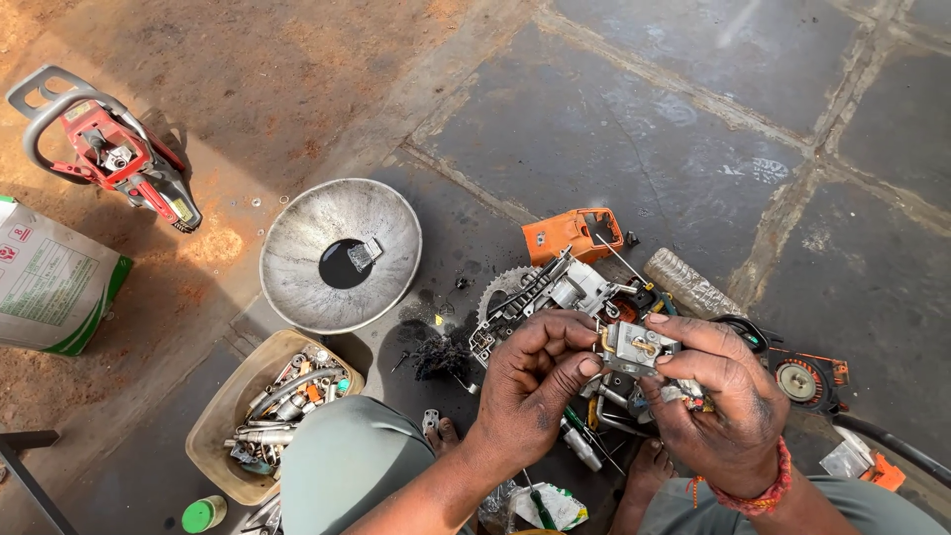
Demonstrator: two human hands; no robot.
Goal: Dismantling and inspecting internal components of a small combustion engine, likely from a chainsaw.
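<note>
Head view: both hands' fingers (555, 369) pinched around small metal carburetor (634, 349), its underside hidden.

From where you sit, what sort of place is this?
Probably an open-air repair spot for small engines: a stripped chainsaw lies on the stone floor, beside a tub of spare parts, and both hands hold a small metal part.

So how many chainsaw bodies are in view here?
2: a red chainsaw body lies far left on the dirt; a stripped orange chainsaw body sits on the stone just beyond the hands.
</note>
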